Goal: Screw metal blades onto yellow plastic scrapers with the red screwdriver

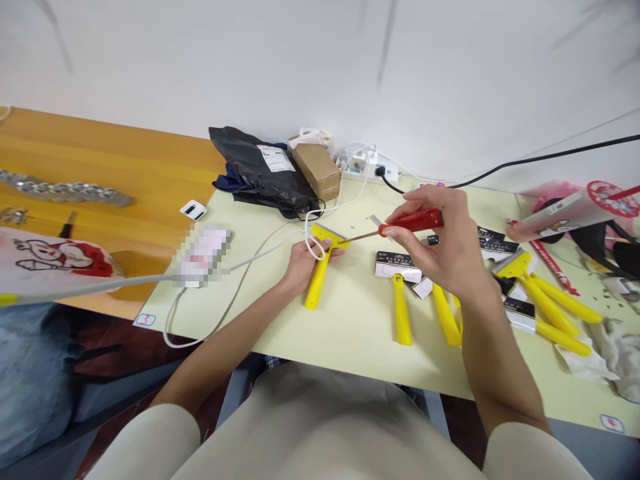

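Observation:
My left hand (300, 267) is closed around a yellow scraper (316, 283) near its head, the handle pointing toward me. My right hand (445, 250) grips a screwdriver (420, 221) by its red handle. Its shaft runs left, and the tip meets the scraper head, where it seems to touch a screw too small to make out. A small metal strip (375, 221) shows just beyond my right fingertips. A white cable loops over the scraper head. Right of it lies a yellow-handled scraper (401, 313) with a black-and-white card sleeve; another yellow handle (445, 317) is partly behind my right forearm.
More yellow scrapers (555, 310) lie at right near a tilted cup (575, 212). A black plastic bag (265, 177), cardboard box (317, 172) and power strip (387, 167) line the wall. The white cable (235, 303) crosses the left side beside a pixelated object (205, 253).

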`<state>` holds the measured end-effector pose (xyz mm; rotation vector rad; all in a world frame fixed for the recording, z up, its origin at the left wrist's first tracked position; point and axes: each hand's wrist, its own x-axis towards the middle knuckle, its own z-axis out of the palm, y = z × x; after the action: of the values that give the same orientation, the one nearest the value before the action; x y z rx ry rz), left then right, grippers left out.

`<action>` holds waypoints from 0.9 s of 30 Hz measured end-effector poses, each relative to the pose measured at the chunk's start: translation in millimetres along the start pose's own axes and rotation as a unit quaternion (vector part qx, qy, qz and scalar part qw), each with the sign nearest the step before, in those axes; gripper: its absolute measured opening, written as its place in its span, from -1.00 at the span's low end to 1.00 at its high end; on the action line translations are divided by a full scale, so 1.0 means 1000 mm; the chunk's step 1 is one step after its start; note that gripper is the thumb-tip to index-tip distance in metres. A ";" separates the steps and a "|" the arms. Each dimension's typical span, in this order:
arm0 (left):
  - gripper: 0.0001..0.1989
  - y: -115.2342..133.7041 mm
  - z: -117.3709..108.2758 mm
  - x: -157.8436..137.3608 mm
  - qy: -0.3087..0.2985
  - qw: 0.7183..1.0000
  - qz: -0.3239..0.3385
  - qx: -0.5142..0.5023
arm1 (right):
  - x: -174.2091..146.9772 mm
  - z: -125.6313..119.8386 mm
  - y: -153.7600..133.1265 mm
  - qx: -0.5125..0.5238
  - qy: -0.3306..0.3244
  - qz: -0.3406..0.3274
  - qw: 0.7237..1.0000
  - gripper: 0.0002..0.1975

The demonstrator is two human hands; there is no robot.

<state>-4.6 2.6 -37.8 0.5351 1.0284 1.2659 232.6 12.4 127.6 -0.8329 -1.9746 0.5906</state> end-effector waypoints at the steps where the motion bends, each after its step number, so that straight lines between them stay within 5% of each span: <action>1: -0.75 0.000 0.000 0.000 0.002 1.000 -0.001 0.000 | 0.000 0.000 -0.001 -0.012 -0.010 -0.002 1.000 -0.47; 11: -0.72 0.003 0.002 0.000 0.002 1.000 0.013 0.012 | -0.001 -0.014 -0.010 -0.004 -0.059 0.035 0.998 -0.68; 20: -0.71 0.004 0.001 0.001 -0.014 0.999 0.025 0.026 | -0.001 -0.022 -0.015 0.021 0.012 0.045 0.999 -0.65; 24: -0.65 0.018 0.006 -0.005 -0.060 0.989 0.049 0.127 | -0.004 -0.040 -0.023 0.014 0.102 0.040 0.994 -0.62; 27: -0.70 0.031 0.012 -0.012 -0.133 0.952 0.090 0.259 | -0.008 -0.060 -0.035 -0.027 0.172 0.027 0.984 -0.63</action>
<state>-9.9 1.4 -3.2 1.1933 1.0995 1.0350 276.6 -11.9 176.7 -0.9556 -1.6640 0.3943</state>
